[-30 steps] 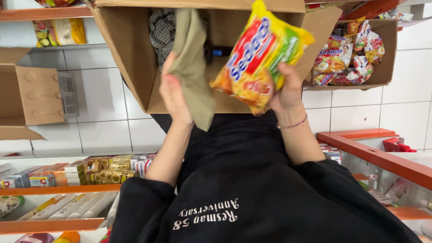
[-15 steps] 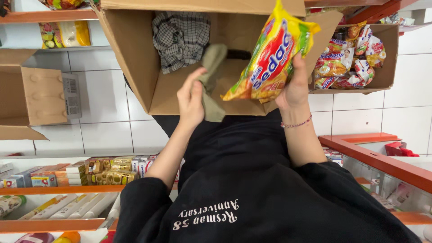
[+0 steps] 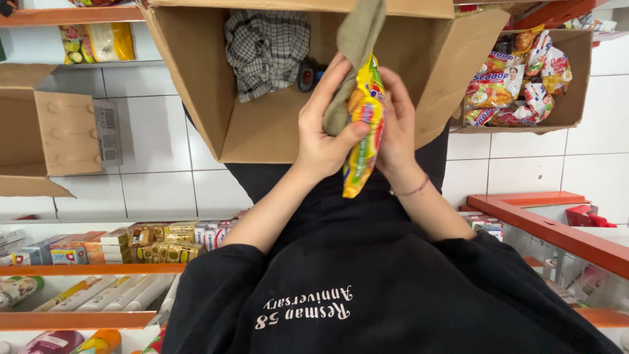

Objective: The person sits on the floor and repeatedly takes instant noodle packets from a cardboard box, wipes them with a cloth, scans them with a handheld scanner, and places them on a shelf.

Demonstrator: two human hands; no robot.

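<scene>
My left hand point(image 3: 322, 134) grips an olive-green cloth point(image 3: 359, 33) and presses it against a yellow, red and green noodle packet point(image 3: 364, 124). My right hand point(image 3: 396, 128) holds the packet from the other side, so it stands edge-on between both hands. The hands are together over the front of an open cardboard box point(image 3: 262, 141). Inside the box lie a black-and-white checked cloth point(image 3: 267, 49) and a small dark object point(image 3: 306, 75).
A second cardboard box point(image 3: 571, 98) at the right holds several noodle packets point(image 3: 504, 85). An open cardboard box point(image 3: 59, 131) sits at the left. Orange-edged shelves point(image 3: 85, 269) with small cartons point(image 3: 151, 239) run along the lower left. A red-orange shelf edge point(image 3: 557, 229) is at the right.
The right hand turned the packet from facing me to edge-on and brought it left. The left hand with the olive cloth rose to meet it; both hands now close on the packet.
</scene>
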